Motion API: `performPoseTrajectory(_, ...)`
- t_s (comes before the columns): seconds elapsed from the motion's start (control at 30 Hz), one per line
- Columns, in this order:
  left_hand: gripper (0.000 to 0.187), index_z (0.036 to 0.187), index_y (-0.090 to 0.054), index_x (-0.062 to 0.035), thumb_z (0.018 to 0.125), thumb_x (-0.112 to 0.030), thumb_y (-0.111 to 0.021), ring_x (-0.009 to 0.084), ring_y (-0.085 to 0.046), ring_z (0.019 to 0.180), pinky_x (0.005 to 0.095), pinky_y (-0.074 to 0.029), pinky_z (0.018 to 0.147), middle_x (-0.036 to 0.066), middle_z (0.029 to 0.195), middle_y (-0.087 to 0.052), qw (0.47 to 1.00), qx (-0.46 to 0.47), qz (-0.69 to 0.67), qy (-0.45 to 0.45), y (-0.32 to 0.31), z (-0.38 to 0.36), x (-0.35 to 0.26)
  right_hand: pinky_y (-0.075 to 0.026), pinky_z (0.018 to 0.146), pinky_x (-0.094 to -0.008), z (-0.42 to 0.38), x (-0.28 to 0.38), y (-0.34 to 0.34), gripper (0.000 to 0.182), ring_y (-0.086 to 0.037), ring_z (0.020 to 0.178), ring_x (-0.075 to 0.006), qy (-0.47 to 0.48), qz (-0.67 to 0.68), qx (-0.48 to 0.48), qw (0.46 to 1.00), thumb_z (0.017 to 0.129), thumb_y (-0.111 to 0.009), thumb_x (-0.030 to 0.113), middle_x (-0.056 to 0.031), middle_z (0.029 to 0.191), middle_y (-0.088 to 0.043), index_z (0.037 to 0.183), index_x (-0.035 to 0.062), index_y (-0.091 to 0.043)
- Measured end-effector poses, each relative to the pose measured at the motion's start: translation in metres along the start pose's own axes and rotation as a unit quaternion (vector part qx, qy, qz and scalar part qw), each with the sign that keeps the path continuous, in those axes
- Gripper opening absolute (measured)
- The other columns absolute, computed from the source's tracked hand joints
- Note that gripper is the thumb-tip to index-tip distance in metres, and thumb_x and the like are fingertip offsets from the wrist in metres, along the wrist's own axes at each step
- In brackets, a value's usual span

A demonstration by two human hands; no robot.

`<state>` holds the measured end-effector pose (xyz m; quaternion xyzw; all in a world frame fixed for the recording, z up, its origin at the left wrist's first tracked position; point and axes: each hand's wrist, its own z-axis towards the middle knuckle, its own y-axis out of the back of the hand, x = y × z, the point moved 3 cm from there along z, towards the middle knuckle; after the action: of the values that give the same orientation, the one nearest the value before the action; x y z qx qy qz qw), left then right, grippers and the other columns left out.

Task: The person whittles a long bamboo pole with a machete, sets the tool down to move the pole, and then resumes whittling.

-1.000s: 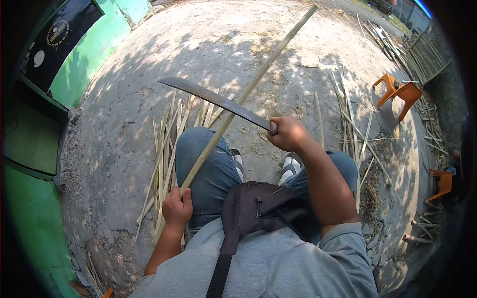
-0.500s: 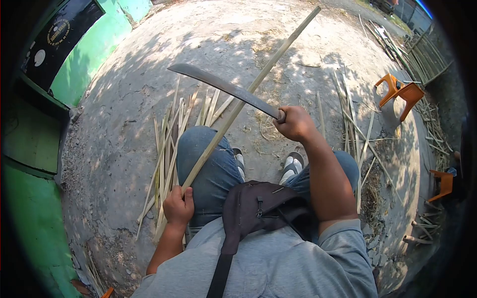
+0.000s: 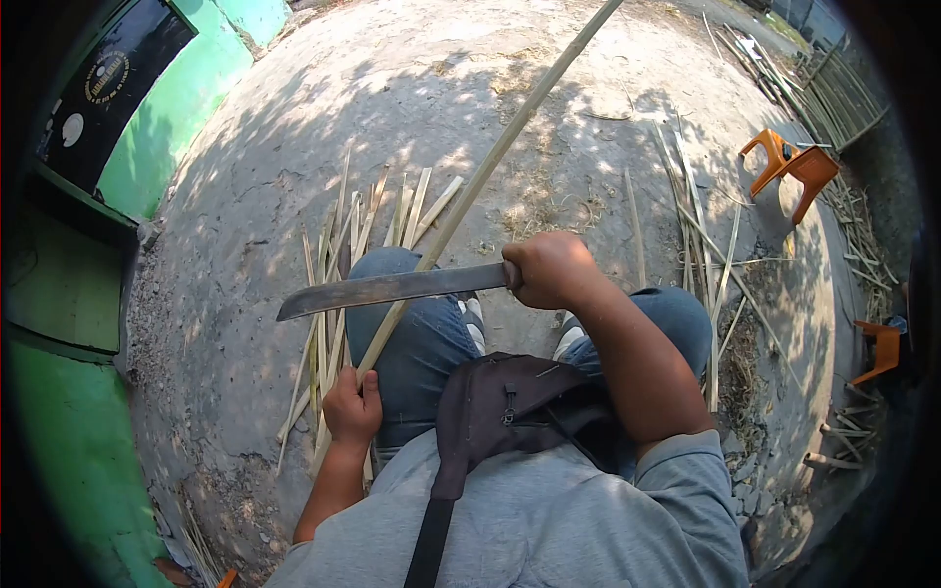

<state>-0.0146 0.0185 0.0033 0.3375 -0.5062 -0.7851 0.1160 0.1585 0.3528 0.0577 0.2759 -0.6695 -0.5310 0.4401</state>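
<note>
I sit on the ground with a long bamboo strip (image 3: 510, 137) slanting from my left knee up to the far right. My left hand (image 3: 351, 407) grips its near end beside my left thigh. In my right hand (image 3: 547, 269) I hold a long machete (image 3: 387, 288) by the handle. Its dark blade lies almost level, pointing left, and crosses the strip just above my left knee (image 3: 402, 294).
A pile of split bamboo strips (image 3: 338, 255) lies on the ground at my left. More strips (image 3: 701, 245) lie at my right. An overturned orange plastic chair (image 3: 792, 171) is at the far right, and a green wall (image 3: 167, 108) at the left.
The machete has swung down from a raised slant over the strip to a near-level position across my left knee. My right hand has dropped closer to me. The left hand has stayed put.
</note>
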Motion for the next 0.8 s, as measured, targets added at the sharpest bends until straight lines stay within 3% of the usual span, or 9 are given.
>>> performPoseTrajectory(0.13, 0.050, 0.080, -0.052, -0.0043, 0.106, -0.047, -0.054, 0.0492, -0.062, 0.065, 0.0547, -0.045, 0.056, 0.023, 0.069, -0.058, 1.000, -0.003, -0.013, -0.002, -0.003, 0.000, 0.004, -0.058, 0.077, -0.0488, 0.012, -0.029, 0.009, 0.017, -0.070, 0.084, -0.0402, -0.052, 0.040, -0.025, 0.998, 0.085, -0.063, 0.021, -0.0183, 0.086, -0.072, 0.090, 0.0103, -0.074)
performPoseTrajectory(0.27, 0.050, 0.080, -0.053, -0.0039, 0.106, -0.046, -0.054, 0.0490, -0.062, 0.065, 0.0553, -0.046, 0.057, 0.023, 0.069, -0.059, 1.000, -0.009, 0.011, -0.011, 0.002, 0.000, -0.001, -0.053, 0.072, -0.0460, 0.012, -0.059, 0.009, 0.024, -0.066, 0.074, -0.0381, -0.137, 0.173, -0.069, 0.973, 0.085, -0.073, 0.024, -0.0223, 0.080, -0.068, 0.095, 0.0027, -0.071)
performPoseTrajectory(0.37, 0.049, 0.080, -0.053, -0.0038, 0.106, -0.045, -0.054, 0.0490, -0.062, 0.065, 0.0554, -0.046, 0.057, 0.023, 0.069, -0.059, 1.000, -0.003, 0.008, -0.006, 0.002, 0.000, 0.001, -0.055, 0.077, -0.0500, 0.002, -0.039, 0.012, 0.023, -0.067, 0.082, -0.0442, -0.121, 0.222, -0.059, 0.966, 0.090, -0.059, 0.022, -0.0256, 0.086, -0.069, 0.091, 0.0031, -0.071)
performPoseTrajectory(0.43, 0.049, 0.079, -0.053, -0.0039, 0.106, -0.045, -0.054, 0.0491, -0.061, 0.065, 0.0552, -0.046, 0.057, 0.023, 0.068, -0.059, 1.000, 0.003, 0.002, -0.005, 0.000, 0.001, 0.004, -0.056, 0.079, -0.0500, 0.002, -0.029, -0.001, 0.021, -0.068, 0.084, -0.0444, -0.072, 0.178, -0.068, 0.979, 0.089, -0.060, 0.022, -0.0242, 0.085, -0.070, 0.094, 0.0042, -0.071)
performPoseTrajectory(0.53, 0.049, 0.079, -0.052, -0.0040, 0.106, -0.045, -0.054, 0.0491, -0.061, 0.065, 0.0556, -0.045, 0.057, 0.023, 0.067, -0.058, 1.000, 0.010, 0.005, -0.006, 0.000, 0.002, 0.003, -0.057, 0.080, -0.0495, -0.001, 0.003, -0.002, 0.018, -0.071, 0.087, -0.0401, -0.019, 0.071, 0.027, 0.997, 0.085, -0.063, 0.021, -0.0193, 0.086, -0.072, 0.094, 0.0100, -0.073)
performPoseTrajectory(0.63, 0.049, 0.078, -0.052, -0.0041, 0.105, -0.045, -0.054, 0.0489, -0.061, 0.064, 0.0556, -0.045, 0.057, 0.023, 0.066, -0.057, 1.000, 0.003, -0.007, -0.011, 0.001, 0.002, 0.003, -0.058, 0.078, -0.0493, -0.001, 0.014, -0.002, 0.017, -0.072, 0.083, -0.0379, 0.025, -0.006, 0.024, 0.999, 0.087, -0.063, 0.025, -0.0145, 0.082, -0.073, 0.092, 0.0146, -0.075)
performPoseTrajectory(0.8, 0.049, 0.078, -0.052, -0.0043, 0.105, -0.045, -0.055, 0.0488, -0.060, 0.063, 0.0554, -0.044, 0.056, 0.023, 0.066, -0.057, 1.000, -0.001, -0.018, 0.001, -0.002, 0.000, 0.007, -0.058, 0.078, -0.0498, 0.011, -0.018, 0.000, 0.018, -0.071, 0.083, -0.0398, -0.028, 0.040, -0.025, 0.999, 0.088, -0.062, 0.027, -0.0169, 0.083, -0.072, 0.090, 0.0136, -0.074)
